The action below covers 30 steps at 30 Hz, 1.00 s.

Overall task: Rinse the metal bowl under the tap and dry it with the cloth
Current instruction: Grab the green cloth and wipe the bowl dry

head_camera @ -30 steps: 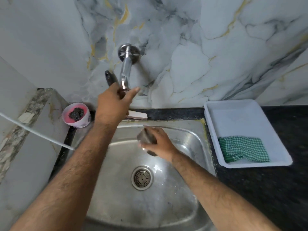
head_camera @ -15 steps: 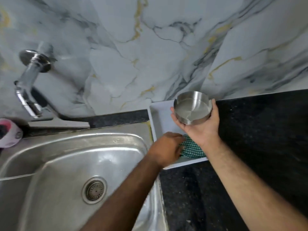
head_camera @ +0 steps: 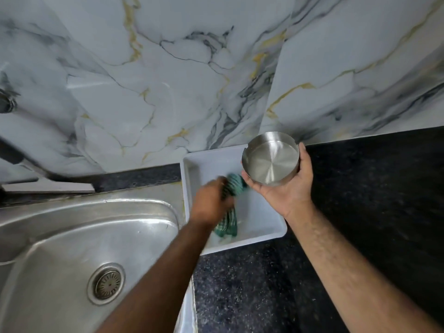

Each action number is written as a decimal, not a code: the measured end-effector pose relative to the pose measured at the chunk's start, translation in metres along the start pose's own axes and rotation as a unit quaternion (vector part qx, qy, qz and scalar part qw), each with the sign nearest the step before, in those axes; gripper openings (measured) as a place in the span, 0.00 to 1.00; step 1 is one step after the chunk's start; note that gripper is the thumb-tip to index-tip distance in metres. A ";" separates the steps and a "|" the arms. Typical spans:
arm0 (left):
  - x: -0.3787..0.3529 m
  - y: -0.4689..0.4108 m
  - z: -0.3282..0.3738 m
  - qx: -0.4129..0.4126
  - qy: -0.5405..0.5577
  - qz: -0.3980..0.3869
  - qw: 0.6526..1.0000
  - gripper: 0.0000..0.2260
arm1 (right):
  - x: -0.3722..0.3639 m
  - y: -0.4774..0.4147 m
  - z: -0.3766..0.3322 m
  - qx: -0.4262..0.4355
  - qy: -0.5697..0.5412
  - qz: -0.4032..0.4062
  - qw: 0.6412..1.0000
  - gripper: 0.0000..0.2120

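My right hand [head_camera: 286, 186] holds the small round metal bowl [head_camera: 271, 159] from below, its open side tilted toward me, above the far right corner of the white tray [head_camera: 259, 239]. My left hand [head_camera: 211, 203] is closed on the green checked cloth [head_camera: 228, 222], which hangs from it over the tray, one bunched end sticking up toward the bowl. The cloth and left hand are blurred. Bowl and cloth are close together, and I cannot tell whether they touch. The tap is mostly out of view at the far left edge.
The steel sink [head_camera: 72, 236] with its round drain [head_camera: 107, 283] fills the lower left. Black speckled counter [head_camera: 372, 212] runs to the right of the tray and in front of it. A marble-patterned wall [head_camera: 192, 80] rises behind.
One second ago my left hand was at the tap and my right held the bowl over the sink. The view has swung right; the left hand has lifted the cloth off the tray.
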<state>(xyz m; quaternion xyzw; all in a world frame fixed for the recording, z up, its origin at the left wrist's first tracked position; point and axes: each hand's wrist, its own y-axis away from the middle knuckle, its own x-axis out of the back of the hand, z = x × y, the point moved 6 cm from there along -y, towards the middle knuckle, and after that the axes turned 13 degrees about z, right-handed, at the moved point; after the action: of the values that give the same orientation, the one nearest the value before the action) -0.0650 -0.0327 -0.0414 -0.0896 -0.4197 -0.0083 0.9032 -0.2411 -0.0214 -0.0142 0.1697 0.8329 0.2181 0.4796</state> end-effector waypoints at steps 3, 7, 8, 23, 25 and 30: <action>0.077 0.004 -0.033 0.171 0.219 0.185 0.943 0.17 | -0.024 0.009 0.001 0.060 0.127 -0.028 0.990 0.32; 0.158 0.018 -0.018 -0.011 0.264 0.170 0.949 0.12 | -0.073 0.021 0.051 0.083 0.248 -0.057 0.963 0.30; 0.170 0.022 -0.011 -0.073 0.221 0.163 0.959 0.12 | -0.086 0.026 0.073 0.070 0.257 -0.073 0.961 0.30; 0.275 0.036 -0.107 0.037 0.280 -0.112 0.953 0.02 | -0.198 0.059 0.256 -0.019 0.227 -0.133 0.965 0.25; 0.292 0.027 -0.113 0.039 0.307 0.046 0.950 0.03 | -0.206 0.063 0.274 -0.055 0.194 -0.130 0.971 0.25; 0.315 0.027 -0.123 -0.101 -0.126 0.218 0.963 0.08 | -0.218 0.062 0.299 -0.042 0.252 -0.117 0.960 0.18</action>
<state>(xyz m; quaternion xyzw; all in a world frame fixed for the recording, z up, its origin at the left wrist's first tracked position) 0.2341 -0.0082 0.1163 -0.2700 -0.4972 0.1578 0.8093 0.1298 -0.0162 0.0438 -0.0102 0.9310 0.2307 0.2827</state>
